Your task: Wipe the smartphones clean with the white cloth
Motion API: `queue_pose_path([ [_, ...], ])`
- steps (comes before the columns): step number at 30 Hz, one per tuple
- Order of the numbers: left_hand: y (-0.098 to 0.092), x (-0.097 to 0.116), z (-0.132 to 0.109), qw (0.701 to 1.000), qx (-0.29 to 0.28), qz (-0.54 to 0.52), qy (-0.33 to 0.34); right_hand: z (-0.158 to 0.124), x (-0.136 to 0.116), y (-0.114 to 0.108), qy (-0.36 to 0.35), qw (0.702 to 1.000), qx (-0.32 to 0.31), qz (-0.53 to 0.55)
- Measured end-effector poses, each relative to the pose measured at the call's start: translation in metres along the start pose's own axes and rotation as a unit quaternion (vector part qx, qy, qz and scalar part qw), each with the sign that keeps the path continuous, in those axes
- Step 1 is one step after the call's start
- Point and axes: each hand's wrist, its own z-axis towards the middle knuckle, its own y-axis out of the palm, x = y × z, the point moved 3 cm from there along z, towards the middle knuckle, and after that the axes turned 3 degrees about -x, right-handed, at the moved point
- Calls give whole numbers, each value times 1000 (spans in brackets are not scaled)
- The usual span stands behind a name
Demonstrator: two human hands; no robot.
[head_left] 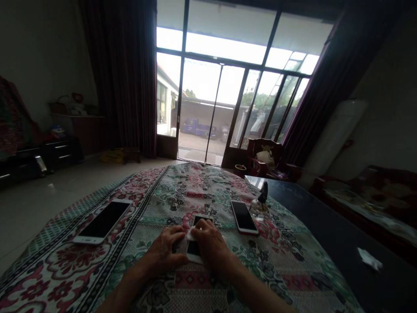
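Observation:
A phone with a white frame and a dark screen [193,248] lies on the patterned tablecloth in front of me. My right hand [211,243] is closed around a crumpled white tissue [191,234] and presses it on that screen, covering much of the phone. At the phone's left edge rests my left hand [167,248], its thumb and fingers spread apart. Farther left lies a second white-framed phone [103,221], screen up. To the right of my right hand is a third phone [244,217], and beside it stands a small clear bottle with a black top [260,206].
The flowered tablecloth [156,291] spreads under the phones. Along its right side runs a dark tabletop [329,234] with a crumpled white tissue [369,259] on it. Beyond are a wooden chair [265,154] and glass doors [198,108] between dark curtains.

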Motion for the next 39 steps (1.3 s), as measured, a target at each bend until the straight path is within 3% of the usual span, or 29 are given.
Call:
queue_pose_path([
  [5, 3, -4, 0, 1000, 7, -3, -1, -15, -10, -2, -44, 999, -20, 13],
  [13, 0, -1, 0, 1000, -14, -4, -6, 47, 34, -8, 55, 998, 14, -32],
  [16, -1, 1, 0, 1000, -19, 1, -9, 54, 39, -7, 63, 997, 20, -38],
  [28, -1, 1, 1, 1000, -12, -23, 2, -14, 2, -1, -20, 1000, -1, 16],
  [35, 2, -4, 1, 1000, -8, -20, 5, -22, -17, 0, -52, 998, -18, 27],
  [39, 2, -5, 0, 1000, -12, -9, 8, -24, -12, -8, -77, 995, -38, 50],
])
